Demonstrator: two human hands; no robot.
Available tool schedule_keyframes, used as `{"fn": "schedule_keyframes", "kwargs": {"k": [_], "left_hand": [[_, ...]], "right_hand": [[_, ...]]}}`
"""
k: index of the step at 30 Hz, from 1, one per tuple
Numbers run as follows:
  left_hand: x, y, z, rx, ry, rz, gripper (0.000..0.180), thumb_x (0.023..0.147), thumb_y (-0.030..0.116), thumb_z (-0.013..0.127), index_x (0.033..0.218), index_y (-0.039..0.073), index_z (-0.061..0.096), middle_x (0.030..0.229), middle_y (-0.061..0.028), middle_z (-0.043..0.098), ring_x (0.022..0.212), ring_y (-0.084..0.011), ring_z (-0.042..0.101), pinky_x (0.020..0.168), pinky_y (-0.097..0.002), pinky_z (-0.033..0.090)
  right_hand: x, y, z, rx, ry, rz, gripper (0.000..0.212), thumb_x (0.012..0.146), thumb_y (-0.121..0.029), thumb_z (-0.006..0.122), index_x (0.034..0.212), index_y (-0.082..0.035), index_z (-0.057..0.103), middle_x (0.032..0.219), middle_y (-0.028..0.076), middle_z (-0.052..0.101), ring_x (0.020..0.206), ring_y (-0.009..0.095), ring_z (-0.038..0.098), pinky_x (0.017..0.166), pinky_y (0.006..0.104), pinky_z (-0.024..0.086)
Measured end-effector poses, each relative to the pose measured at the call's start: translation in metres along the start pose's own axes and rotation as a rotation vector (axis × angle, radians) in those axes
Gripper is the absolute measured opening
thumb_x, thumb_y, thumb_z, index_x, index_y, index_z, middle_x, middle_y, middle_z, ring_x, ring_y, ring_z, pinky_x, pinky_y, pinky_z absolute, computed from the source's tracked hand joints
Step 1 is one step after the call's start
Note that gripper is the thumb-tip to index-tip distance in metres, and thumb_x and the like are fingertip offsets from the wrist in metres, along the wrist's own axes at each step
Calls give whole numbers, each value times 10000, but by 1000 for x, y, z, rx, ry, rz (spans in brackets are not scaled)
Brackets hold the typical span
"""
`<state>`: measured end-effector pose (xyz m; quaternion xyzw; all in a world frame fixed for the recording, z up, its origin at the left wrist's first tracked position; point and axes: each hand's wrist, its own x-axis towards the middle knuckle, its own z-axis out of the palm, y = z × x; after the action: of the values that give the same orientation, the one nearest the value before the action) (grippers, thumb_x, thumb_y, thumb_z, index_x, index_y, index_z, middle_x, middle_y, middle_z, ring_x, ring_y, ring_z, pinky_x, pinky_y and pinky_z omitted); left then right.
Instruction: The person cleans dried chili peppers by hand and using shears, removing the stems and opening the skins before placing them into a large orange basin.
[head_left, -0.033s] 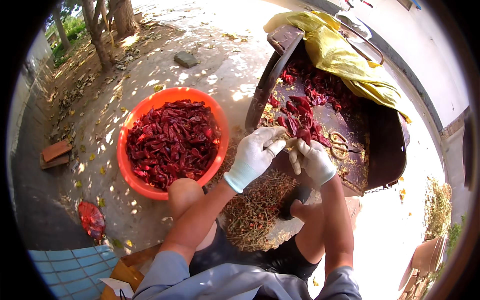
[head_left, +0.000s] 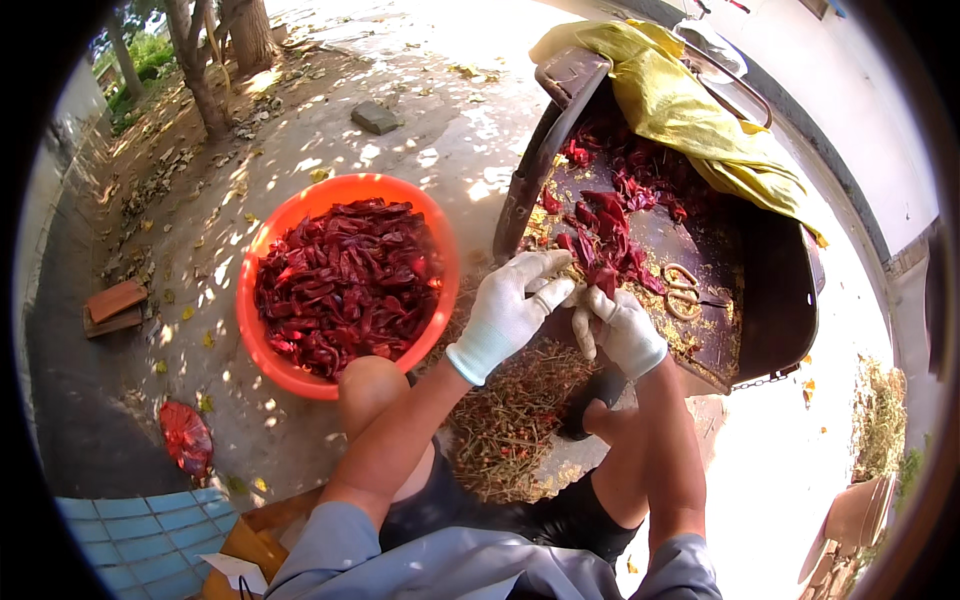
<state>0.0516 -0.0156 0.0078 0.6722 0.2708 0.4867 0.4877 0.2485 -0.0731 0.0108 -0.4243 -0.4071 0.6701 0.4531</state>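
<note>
Meeting gloved hands (head_left: 565, 310) beside orange basin (head_left: 270, 350).

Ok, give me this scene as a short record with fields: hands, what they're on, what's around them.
left hand: white glove, fingers curled on a dried red chili
right hand: white glove, pinching the same chili
work surface: dark wheelbarrow tray with loose chilies and seeds
tool: scissors lying in the tray, untouched
left side: orange basin full of red chilies
ground: pile of stems between the knees
cover: yellow cloth over the tray's far end
</note>
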Motion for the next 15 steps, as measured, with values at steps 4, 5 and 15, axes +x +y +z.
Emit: {"fn": "schedule_keyframes", "kwargs": {"k": [4,5,15], "left_hand": [[2,19,-4,-292,-254,-395,371,1005,254,611,1278,4,626,864,30,600,744,-23,479,672,-191,446],[3,16,-8,-308,-345,-431,423,988,301,631,1288,3,617,851,21,609,753,-34,499,691,-198,458],[13,4,-1,-373,-188,-429,237,962,135,647,1122,-35,609,1035,-93,693,948,-151,660,878,-305,538]], "right_hand": [[2,9,16,37,-263,5,479,1003,-432,535,1063,36,615,675,82,613,517,178,577,479,285,457],[5,12,17,106,-322,-4,483,997,-443,544,1030,33,618,670,90,620,497,181,572,476,290,457],[7,0,9,-274,7,111,340,985,-231,616,1194,37,606,961,101,701,877,165,682,763,300,566]]}}
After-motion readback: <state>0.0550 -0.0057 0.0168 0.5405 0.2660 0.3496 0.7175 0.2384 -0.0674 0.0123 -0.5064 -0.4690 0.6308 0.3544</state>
